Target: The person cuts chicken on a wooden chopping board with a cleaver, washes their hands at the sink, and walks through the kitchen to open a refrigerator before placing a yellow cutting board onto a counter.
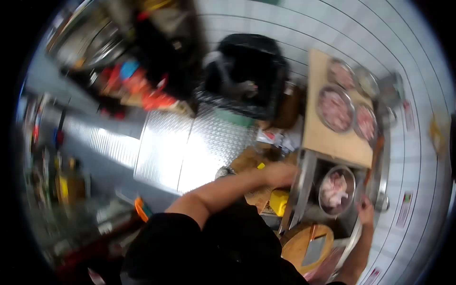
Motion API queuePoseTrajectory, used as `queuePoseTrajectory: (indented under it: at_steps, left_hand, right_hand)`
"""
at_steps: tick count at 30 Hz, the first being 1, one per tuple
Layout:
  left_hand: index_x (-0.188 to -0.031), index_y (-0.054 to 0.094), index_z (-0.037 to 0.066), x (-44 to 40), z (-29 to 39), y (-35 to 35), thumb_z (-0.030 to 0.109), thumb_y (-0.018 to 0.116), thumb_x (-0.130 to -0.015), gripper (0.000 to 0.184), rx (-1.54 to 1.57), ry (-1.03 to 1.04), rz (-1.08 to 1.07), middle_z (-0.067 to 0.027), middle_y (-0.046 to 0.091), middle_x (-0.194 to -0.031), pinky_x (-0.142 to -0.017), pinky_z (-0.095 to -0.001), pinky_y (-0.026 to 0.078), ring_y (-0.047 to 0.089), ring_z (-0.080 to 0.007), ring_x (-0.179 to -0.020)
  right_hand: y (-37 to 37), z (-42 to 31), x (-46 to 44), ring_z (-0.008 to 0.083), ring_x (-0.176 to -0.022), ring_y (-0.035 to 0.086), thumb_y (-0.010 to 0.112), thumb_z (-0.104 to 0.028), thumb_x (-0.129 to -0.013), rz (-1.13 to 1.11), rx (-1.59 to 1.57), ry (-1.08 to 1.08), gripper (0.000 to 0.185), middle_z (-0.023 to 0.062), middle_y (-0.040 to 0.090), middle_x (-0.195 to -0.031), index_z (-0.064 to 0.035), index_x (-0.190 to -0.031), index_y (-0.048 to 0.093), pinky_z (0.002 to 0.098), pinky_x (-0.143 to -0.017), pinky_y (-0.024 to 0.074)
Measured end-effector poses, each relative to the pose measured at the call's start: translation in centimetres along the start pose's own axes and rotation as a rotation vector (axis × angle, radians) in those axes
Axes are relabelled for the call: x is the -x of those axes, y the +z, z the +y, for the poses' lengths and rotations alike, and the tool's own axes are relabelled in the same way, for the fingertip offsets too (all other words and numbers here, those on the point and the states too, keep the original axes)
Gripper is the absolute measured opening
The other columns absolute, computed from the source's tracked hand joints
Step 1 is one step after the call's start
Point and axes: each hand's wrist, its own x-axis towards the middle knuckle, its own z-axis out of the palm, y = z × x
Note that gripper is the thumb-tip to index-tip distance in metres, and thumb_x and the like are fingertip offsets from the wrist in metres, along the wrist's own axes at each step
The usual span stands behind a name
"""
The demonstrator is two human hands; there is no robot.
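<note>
A metal bowl (pixel 326 209) with pieces of raw, pale pink meat (pixel 335 190) sits in the sink (pixel 308 202). My left hand (pixel 282 174) is over the sink's near edge, to the left of the bowl; motion smears its fingers. On the other side, my right hand (pixel 365 212) is close to the bowl's rim, with its fingers partly spread and a gap between them. Whether it touches the rim I cannot tell. A cleaver (pixel 314 251) lies on the round wooden chopping board (pixel 292 247) below the bowl.
Several metal bowls of meat (pixel 336 108) stand on a wooden board (pixel 327 148) beyond the sink. A bin lined with a black bag (pixel 270 102) stands by the tiled wall. Below my left arm is a yellow object (pixel 279 203). Metal plates (pixel 190 147) cover part of the floor.
</note>
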Motion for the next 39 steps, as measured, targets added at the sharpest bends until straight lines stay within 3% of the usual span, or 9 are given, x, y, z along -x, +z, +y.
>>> queuePoseTrajectory:
  at_steps: [4, 7, 9, 11, 14, 17, 22, 26, 39]
  left_hand:
    - [-0.103, 0.071, 0.003, 26.4, -29.9, -4.9, 0.020, 0.059, -0.087, 0.026, -0.576, -0.954, 0.329, -0.0197, 0.069, -0.110, -0.086, -0.0476, 0.053, 0.068, -0.0345, -0.101]
    - [-0.114, 0.070, 0.006, 50.1, -27.0, -6.7, 0.027, 0.057, -0.091, 0.034, -0.185, -1.632, 0.960, -0.0173, 0.067, -0.119, -0.096, -0.0464, 0.051, 0.063, -0.0361, -0.113]
    - [-0.102, 0.070, 0.006, 69.0, -34.0, -1.7, 0.031, 0.058, -0.092, 0.030, -0.310, -1.560, 1.007, -0.0149, 0.070, -0.108, -0.086, -0.0491, 0.053, 0.067, -0.0355, -0.102]
    - [-0.085, 0.061, 0.005, 75.9, -26.7, 1.1, 0.023, 0.053, -0.093, 0.021, 0.853, -1.130, 2.097, -0.0105, 0.061, -0.073, -0.062, -0.0408, 0.051, 0.061, -0.0286, -0.063]
    - [-0.085, 0.063, -0.002, 85.4, -27.1, 13.7, 0.024, 0.054, -0.092, 0.028, -0.176, -1.637, 1.785, -0.0224, 0.065, -0.082, -0.065, -0.0463, 0.048, 0.063, -0.0383, -0.072]
    - [-0.109, 0.065, -0.003, 88.1, -25.3, 23.3, 0.020, 0.058, -0.090, 0.030, 0.120, -1.892, 1.010, -0.0252, 0.066, -0.116, -0.090, -0.0427, 0.052, 0.064, -0.0397, -0.108]
    - [-0.099, 0.073, -0.003, 91.3, -21.9, 23.7, 0.019, 0.072, -0.084, 0.027, 0.571, -1.808, 0.459, -0.0158, 0.073, -0.094, -0.081, -0.0398, 0.054, 0.071, -0.0279, -0.091]
    - [-0.107, 0.067, -0.002, 95.7, -22.7, 16.5, 0.019, 0.065, -0.086, 0.030, 0.213, -1.556, 1.121, -0.0195, 0.072, -0.094, -0.081, -0.0416, 0.054, 0.069, -0.0353, -0.089]
    - [-0.108, 0.068, 0.001, 102.7, -27.6, 3.6, 0.026, 0.067, -0.083, 0.036, 0.454, -1.717, 1.368, -0.0243, 0.069, -0.107, -0.091, -0.0461, 0.052, 0.065, -0.0401, -0.103]
  right_hand:
    - [6.0, -9.1, -2.2, 0.0361, -0.104, 0.065, 0.067, -0.005, -0.079, 0.232, 0.364, -0.500, 0.038, 0.0211, 0.065, -0.119, -0.0031, -0.118, 0.066, 0.0428, -0.087, 0.0539]
    - [9.8, -20.2, 0.0, 0.0303, -0.075, 0.067, 0.066, -0.015, -0.089, 0.051, 0.027, -0.225, 0.015, 0.0187, 0.067, -0.077, -0.0011, -0.095, 0.070, 0.0404, -0.069, 0.0522]
    - [13.2, -24.9, 1.0, 0.0358, -0.070, 0.064, 0.063, -0.033, -0.094, 0.177, 0.300, -0.528, 0.037, 0.0209, 0.067, -0.077, 0.0008, -0.081, 0.065, 0.0463, -0.066, 0.0482]
    - [17.9, -27.6, 1.0, 0.0383, -0.062, 0.060, 0.051, -0.046, -0.100, 0.112, 0.329, -0.389, 0.054, 0.0203, 0.064, -0.068, 0.0003, -0.077, 0.066, 0.0459, -0.064, 0.0463]
    - [20.5, -39.4, 4.6, 0.0390, -0.070, 0.064, 0.046, -0.049, -0.101, -0.338, -0.108, -0.024, 0.056, 0.0177, 0.067, -0.072, 0.0001, -0.097, 0.071, 0.0428, -0.074, 0.0494]
    - [27.1, -45.7, 6.2, 0.0373, -0.084, 0.065, 0.048, -0.050, -0.100, -0.220, 0.019, -0.264, 0.054, 0.0165, 0.070, -0.083, -0.0016, -0.106, 0.071, 0.0413, -0.085, 0.0489]
    - [36.5, -50.3, 6.2, 0.0332, -0.098, 0.067, 0.057, -0.043, -0.096, -0.560, 0.217, -0.602, 0.045, 0.0173, 0.071, -0.105, -0.0022, -0.108, 0.071, 0.0400, -0.092, 0.0484]
    - [42.5, -52.1, 7.6, 0.0320, -0.098, 0.067, 0.064, -0.042, -0.092, -0.670, 0.270, -0.332, 0.045, 0.0186, 0.071, -0.105, -0.0003, -0.107, 0.070, 0.0387, -0.088, 0.0508]
    - [56.8, -80.8, -3.0, 0.0210, -0.066, 0.056, 0.068, -0.035, -0.094, -0.882, 0.195, 0.190, 0.035, 0.0093, 0.058, -0.083, -0.0042, -0.108, 0.063, 0.0371, -0.055, 0.0516]
